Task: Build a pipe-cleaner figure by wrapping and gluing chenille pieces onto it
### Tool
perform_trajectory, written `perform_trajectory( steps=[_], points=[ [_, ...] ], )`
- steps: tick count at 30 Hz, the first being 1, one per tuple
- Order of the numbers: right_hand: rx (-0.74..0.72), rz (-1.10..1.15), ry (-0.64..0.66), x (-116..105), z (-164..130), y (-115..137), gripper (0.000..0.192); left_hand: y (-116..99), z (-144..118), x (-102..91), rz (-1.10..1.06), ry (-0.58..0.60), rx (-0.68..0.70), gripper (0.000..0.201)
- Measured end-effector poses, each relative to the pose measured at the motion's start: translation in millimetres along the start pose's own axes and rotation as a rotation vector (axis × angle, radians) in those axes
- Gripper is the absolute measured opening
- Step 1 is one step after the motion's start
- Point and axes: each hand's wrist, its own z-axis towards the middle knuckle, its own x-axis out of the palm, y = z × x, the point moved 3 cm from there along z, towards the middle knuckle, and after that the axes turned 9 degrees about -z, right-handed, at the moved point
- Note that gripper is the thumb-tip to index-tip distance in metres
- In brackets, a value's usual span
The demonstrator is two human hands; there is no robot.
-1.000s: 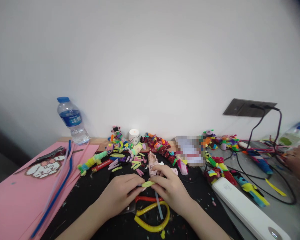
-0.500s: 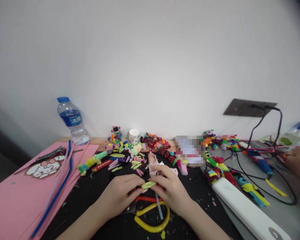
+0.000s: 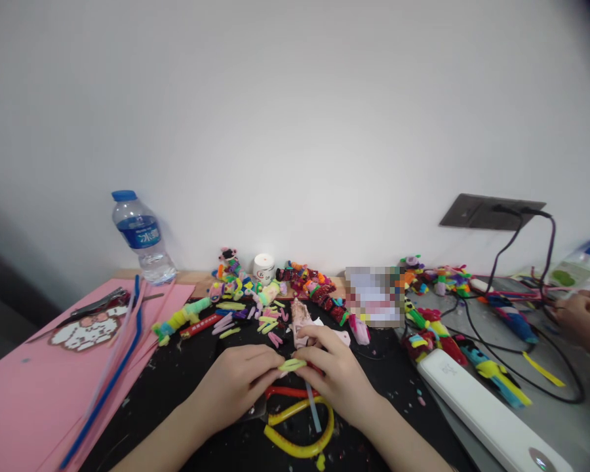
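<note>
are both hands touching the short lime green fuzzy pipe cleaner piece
Touching. The head view shows the left hand and right hand pinching the short lime green fuzzy pipe cleaner piece from either end, fingertips on it with no gap.

Co-worker's hand (image 3: 577, 318) shifted (far right); now grips something yellow.

I'm pinching a fuzzy lime pipe-cleaner piece (image 3: 292, 364) over matt black cloth (image 3: 187, 373); glossy plastic bottle (image 3: 142, 237) far left.
</note>
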Motion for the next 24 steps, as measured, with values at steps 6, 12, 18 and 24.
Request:
perform_trajectory(
  steps=[6, 12, 18, 24],
  points=[
    [0.01, 0.025, -0.001, -1.1, 0.5, 0.0, 0.013, -0.3, 0.1, -0.1, 0.008, -0.013, 0.001, 0.016],
    [0.017, 0.043, 0.017, -1.7, 0.7, 0.1, 0.016, 2.7, 0.7, 0.0, 0.014, -0.018, -0.014, 0.015],
    [0.026, 0.067, 0.023, -1.8, 0.0, -0.2, 0.019, 5.3, -1.4, 1.1, 0.024, -0.016, -0.035, 0.015],
    [0.02, 0.046, -0.003, -3.7, 0.8, 1.3, 0.018, 4.9, -2.3, 2.2, 0.019, -0.012, -0.043, 0.016]
  ],
)
